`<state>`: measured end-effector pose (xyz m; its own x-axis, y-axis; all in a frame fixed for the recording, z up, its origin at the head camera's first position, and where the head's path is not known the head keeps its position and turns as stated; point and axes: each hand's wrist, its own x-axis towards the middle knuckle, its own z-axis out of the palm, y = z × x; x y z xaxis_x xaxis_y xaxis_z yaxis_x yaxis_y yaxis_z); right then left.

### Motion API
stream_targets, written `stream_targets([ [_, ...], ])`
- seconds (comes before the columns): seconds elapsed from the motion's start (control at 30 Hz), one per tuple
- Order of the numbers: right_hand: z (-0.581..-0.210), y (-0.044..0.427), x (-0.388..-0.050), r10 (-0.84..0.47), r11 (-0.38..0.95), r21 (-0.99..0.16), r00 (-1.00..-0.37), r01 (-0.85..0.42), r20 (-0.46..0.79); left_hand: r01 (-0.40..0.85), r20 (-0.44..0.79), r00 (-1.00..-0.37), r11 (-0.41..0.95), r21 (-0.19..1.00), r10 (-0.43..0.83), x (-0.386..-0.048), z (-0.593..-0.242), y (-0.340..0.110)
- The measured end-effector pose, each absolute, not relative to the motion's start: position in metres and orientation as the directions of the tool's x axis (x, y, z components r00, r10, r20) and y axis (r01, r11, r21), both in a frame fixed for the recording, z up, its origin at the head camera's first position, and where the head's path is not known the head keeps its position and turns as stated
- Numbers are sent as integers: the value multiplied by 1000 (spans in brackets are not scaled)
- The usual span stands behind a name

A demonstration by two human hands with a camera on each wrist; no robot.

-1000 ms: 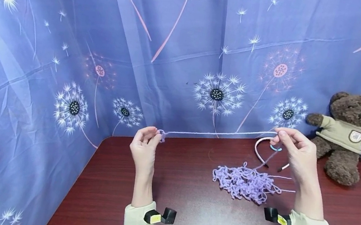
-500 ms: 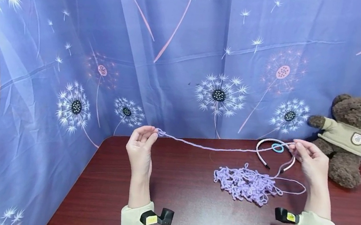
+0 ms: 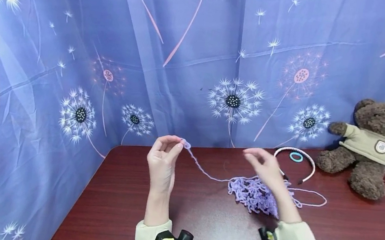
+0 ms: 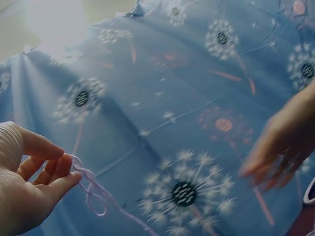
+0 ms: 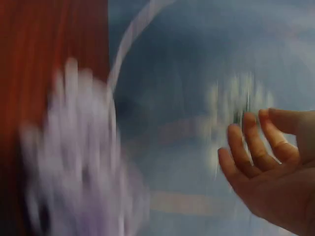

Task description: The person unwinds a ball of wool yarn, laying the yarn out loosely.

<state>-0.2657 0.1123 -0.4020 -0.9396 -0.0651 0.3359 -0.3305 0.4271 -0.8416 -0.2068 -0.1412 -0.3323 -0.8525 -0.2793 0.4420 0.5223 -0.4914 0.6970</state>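
Between thumb and fingertips, my left hand (image 3: 163,161) pinches a looped end of purple yarn (image 3: 187,144); the loop (image 4: 97,201) shows at the fingertips in the left wrist view. From there the strand (image 3: 203,171) sags rightward to a tangled heap of purple yarn (image 3: 252,196) on the table. My right hand (image 3: 265,167) hangs in the air above the heap, fingers relaxed and slightly bent, with nothing in them. In the right wrist view its fingers (image 5: 253,147) are spread apart, and the heap is blurred. My right forearm hides part of the heap.
A white headband (image 3: 313,165) and a small turquoise ring (image 3: 296,157) lie at the back of the dark red table (image 3: 119,192). A brown teddy bear (image 3: 373,149) sits at the back right. Behind everything hangs a blue dandelion-print curtain (image 3: 188,95).
My right hand has let go of the yarn and swung left toward the left hand. The stretched strand has dropped and now sags. My left hand has shifted slightly right, still pinching the loop.
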Motion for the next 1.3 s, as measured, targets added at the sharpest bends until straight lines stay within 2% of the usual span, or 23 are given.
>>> stream_targets([
  [0.13,-391,58,-243,-230,215,-881,-899,-421,373,467,405,-883,-525,712,-236,-206,-333,-125],
  [0.2,-386,42,-232,-297,114,-899,-878,-423,376,430,379,-901,-542,722,-211,-206,-334,-116],
  [0.27,-383,34,-224,-328,37,-914,-869,-404,371,392,348,-918,-558,731,-189,-207,-336,-110],
  [0.37,-380,31,-218,-321,-8,-925,-875,-380,362,344,300,-938,-583,736,-175,-210,-339,-104],
  [0.63,-377,40,-221,-304,21,-904,-864,-427,401,307,198,-951,-638,706,-239,-215,-340,-113],
  [0.87,-377,51,-229,-258,70,-903,-882,-424,394,315,147,-941,-633,707,-304,-217,-338,-129],
  [1.3,-379,65,-237,-202,117,-916,-913,-383,355,290,124,-950,-659,694,-287,-215,-334,-148],
])
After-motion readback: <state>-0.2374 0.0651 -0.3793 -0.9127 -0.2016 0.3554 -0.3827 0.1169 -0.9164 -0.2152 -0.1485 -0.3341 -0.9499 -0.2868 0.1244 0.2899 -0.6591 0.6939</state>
